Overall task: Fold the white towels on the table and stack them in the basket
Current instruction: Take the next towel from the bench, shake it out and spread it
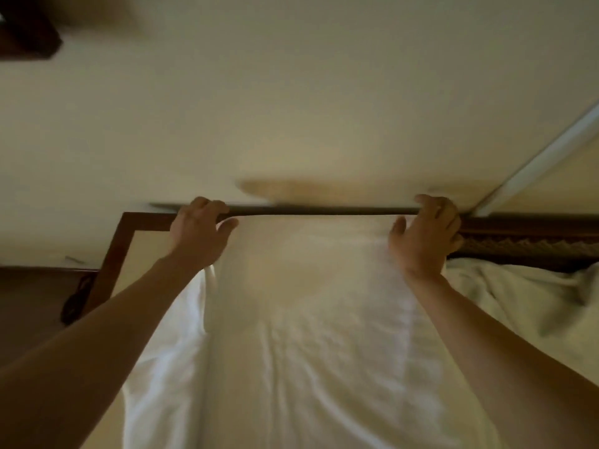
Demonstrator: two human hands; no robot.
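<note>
A person's left hand (199, 230) and right hand (424, 233) pinch the top corners of a white towel (301, 319), holding it up stretched before the first fold; more towels (518, 296) lie rumpled at right. Next, corners likely need bringing together evenly.

A plain cream wall (291, 92) fills the view under dim, warm light. Below it runs a dark wooden frame (111, 254).
</note>
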